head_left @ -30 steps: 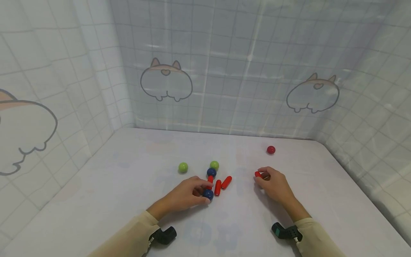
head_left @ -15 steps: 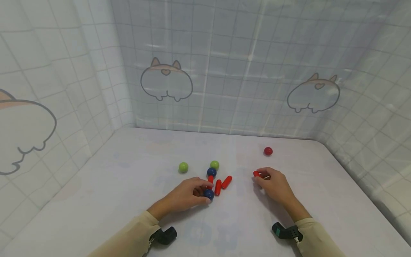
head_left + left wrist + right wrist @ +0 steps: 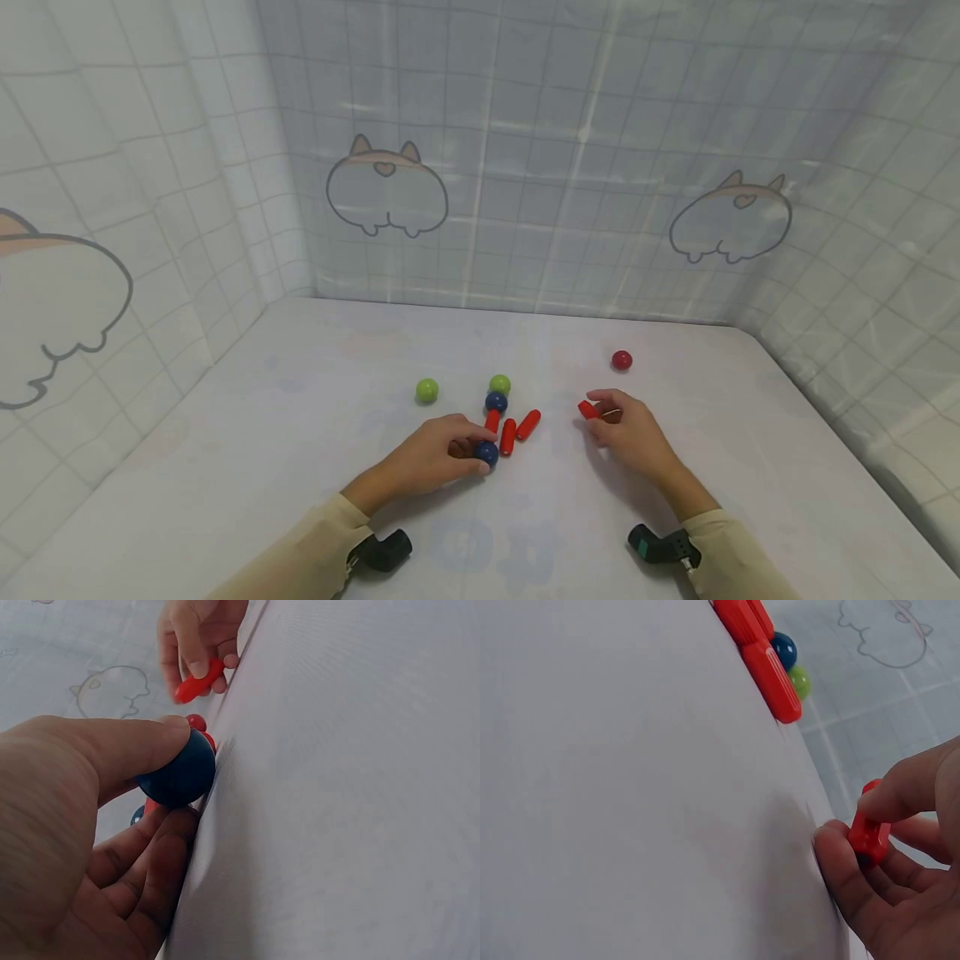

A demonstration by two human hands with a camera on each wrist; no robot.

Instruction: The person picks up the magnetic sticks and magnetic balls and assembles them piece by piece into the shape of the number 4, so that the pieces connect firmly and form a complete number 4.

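Between thumb and fingers, my left hand (image 3: 438,454) pinches a glossy dark blue ball (image 3: 180,772) close over the table. Beyond that ball, a line runs away from me: a red rod (image 3: 492,422), a second blue ball (image 3: 496,402) and a green ball (image 3: 499,384). Farther right, my right hand (image 3: 632,429) pinches another short red rod (image 3: 870,836), its far end sticking out past the fingertips. Two more red rods lie just right of the line, one nearly straight (image 3: 508,437) and one slanted (image 3: 528,425).
A lone green ball (image 3: 427,390) sits left of the line. Behind my right hand lies a dark red ball (image 3: 622,360). The white table (image 3: 225,467) is enclosed by grid-patterned sheets (image 3: 525,167) at the back and sides. Both wrists wear black cameras.
My right hand has shifted slightly left, bringing its red rod nearer the line and turning it a little. The dark red ball has rolled left and toward me. My left hand stays put.
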